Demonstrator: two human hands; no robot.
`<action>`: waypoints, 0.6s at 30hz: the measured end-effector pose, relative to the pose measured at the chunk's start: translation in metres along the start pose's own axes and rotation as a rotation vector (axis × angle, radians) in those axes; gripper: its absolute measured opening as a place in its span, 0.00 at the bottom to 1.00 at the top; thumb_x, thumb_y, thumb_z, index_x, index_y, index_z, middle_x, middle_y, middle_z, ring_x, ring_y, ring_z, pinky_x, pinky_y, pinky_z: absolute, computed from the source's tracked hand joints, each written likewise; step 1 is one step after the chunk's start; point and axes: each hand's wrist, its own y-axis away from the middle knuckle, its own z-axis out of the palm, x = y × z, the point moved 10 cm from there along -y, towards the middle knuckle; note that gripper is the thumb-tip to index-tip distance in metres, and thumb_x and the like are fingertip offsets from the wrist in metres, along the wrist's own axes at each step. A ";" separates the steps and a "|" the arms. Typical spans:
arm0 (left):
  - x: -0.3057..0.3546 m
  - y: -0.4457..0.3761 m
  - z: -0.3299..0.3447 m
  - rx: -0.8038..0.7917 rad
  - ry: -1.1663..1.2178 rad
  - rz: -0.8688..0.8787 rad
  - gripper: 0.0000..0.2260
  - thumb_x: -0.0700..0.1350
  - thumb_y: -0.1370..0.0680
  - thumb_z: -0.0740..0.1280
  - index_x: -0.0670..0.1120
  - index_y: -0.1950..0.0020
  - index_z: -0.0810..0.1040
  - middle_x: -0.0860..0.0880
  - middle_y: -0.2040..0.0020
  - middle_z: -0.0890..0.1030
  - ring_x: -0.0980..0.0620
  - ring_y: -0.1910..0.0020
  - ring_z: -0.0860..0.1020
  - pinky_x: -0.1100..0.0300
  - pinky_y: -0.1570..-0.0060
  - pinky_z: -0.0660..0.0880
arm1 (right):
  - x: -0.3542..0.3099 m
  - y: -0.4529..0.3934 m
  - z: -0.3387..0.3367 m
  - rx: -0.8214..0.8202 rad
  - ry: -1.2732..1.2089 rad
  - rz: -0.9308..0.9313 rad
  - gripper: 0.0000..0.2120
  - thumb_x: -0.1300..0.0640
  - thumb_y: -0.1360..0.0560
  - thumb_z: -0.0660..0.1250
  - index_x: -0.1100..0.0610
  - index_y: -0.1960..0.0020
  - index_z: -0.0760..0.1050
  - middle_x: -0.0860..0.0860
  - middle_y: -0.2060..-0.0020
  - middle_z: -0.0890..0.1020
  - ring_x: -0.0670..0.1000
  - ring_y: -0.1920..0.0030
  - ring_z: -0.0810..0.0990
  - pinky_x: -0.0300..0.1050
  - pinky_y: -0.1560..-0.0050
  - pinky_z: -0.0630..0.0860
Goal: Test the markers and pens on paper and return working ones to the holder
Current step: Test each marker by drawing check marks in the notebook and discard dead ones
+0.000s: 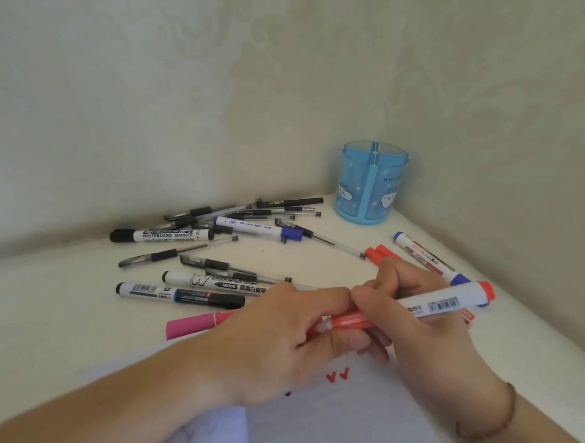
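My right hand grips a white marker with a red end, which points up to the right. My left hand pinches the marker's red cap, which meets the marker between my fingers. Both hands hover over a white sheet of paper that carries red tick marks. The blue pen holder stands upright in the far corner with nothing showing above its rim.
Several black pens and whiteboard markers lie scattered at the back left. A pink marker lies left of my hands. A blue-capped marker and two red markers lie at the right, near the walls.
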 end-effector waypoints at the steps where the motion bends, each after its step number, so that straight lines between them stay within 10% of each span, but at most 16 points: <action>1: -0.003 0.001 0.000 -0.007 -0.026 -0.003 0.10 0.58 0.20 0.63 0.55 0.44 0.76 0.57 0.59 0.83 0.58 0.68 0.75 0.66 0.65 0.68 | 0.001 -0.001 -0.002 0.011 -0.028 0.012 0.15 0.48 0.32 0.73 0.53 0.70 0.70 0.54 0.78 0.76 0.55 0.79 0.72 0.40 0.76 0.69; 5: -0.016 0.006 -0.012 0.021 -0.034 -0.050 0.07 0.52 0.22 0.58 0.57 0.45 0.67 0.50 0.66 0.73 0.51 0.67 0.69 0.57 0.67 0.67 | 0.012 -0.006 0.002 -0.125 -0.144 0.178 0.22 0.39 0.35 0.73 0.59 0.62 0.78 0.60 0.76 0.78 0.58 0.77 0.77 0.46 0.70 0.75; 9: -0.027 0.005 -0.021 0.085 0.061 -0.086 0.13 0.38 0.22 0.52 0.53 0.42 0.65 0.45 0.63 0.72 0.43 0.65 0.69 0.46 0.60 0.73 | 0.019 0.000 0.004 -0.253 0.123 0.271 0.13 0.57 0.32 0.74 0.56 0.72 0.75 0.53 0.77 0.78 0.54 0.78 0.74 0.41 0.73 0.72; 14: -0.032 0.000 -0.013 0.055 -0.084 -0.074 0.14 0.43 0.18 0.61 0.56 0.38 0.61 0.57 0.55 0.79 0.57 0.59 0.76 0.71 0.59 0.68 | 0.024 0.001 -0.007 -0.137 0.318 0.256 0.19 0.65 0.29 0.72 0.59 0.74 0.67 0.51 0.78 0.74 0.44 0.78 0.72 0.35 0.75 0.66; 18: -0.036 -0.001 -0.017 0.103 -0.087 -0.110 0.15 0.47 0.23 0.70 0.57 0.41 0.68 0.59 0.53 0.83 0.58 0.61 0.78 0.72 0.60 0.71 | 0.026 0.000 -0.011 -0.095 0.425 0.232 0.22 0.66 0.29 0.70 0.54 0.75 0.64 0.54 0.77 0.69 0.44 0.75 0.70 0.40 0.70 0.68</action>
